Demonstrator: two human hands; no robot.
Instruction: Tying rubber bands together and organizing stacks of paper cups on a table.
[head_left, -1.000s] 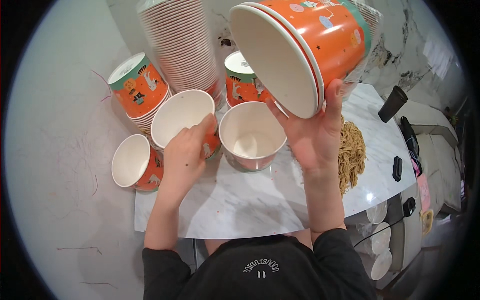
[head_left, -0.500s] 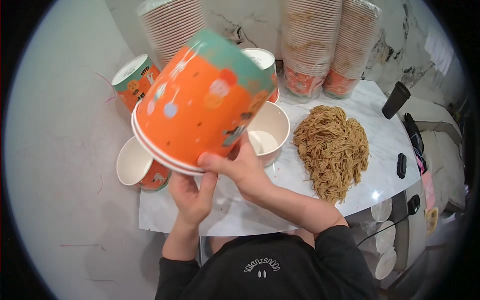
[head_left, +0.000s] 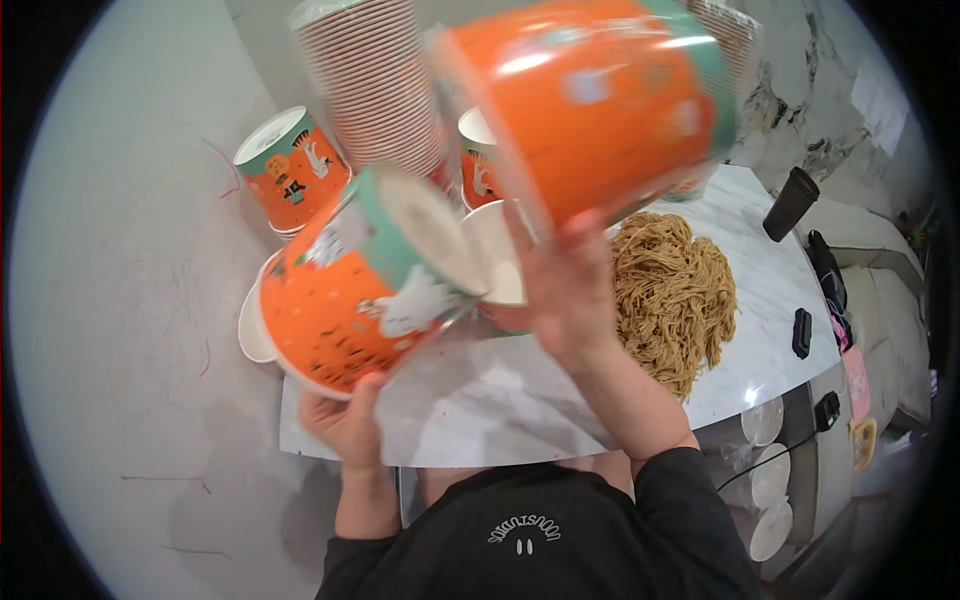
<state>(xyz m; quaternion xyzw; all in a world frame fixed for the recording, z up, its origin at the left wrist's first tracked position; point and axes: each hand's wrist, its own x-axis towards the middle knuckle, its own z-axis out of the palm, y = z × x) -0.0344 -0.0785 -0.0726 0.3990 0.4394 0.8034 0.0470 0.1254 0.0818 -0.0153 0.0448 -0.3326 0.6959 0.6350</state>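
My left hand (head_left: 343,428) grips the rim of an orange and green paper bucket (head_left: 335,300), held tilted with its pale base facing right. Higher up and to the right, my right hand (head_left: 572,290) holds a second paper bucket (head_left: 610,110) by its rim, smeared by motion. The two buckets are apart. Behind them an open paper bucket (head_left: 508,315) with a white inside stands on the table, partly hidden. Beside my right forearm lies a heap of brown noodles (head_left: 672,300).
At the back left, an upside-down bucket (head_left: 290,180) stands near a tall stack of nested buckets (head_left: 375,90). A further bucket (head_left: 480,175) is behind the middle. A white bucket rim (head_left: 254,325) shows at left. On the marble table (head_left: 730,385) are a black cup (head_left: 792,205) and a small black object (head_left: 802,332).
The nested pair of buckets has come apart. My right hand has lifted one up and to the right, while my left hand keeps the other lower at the left.
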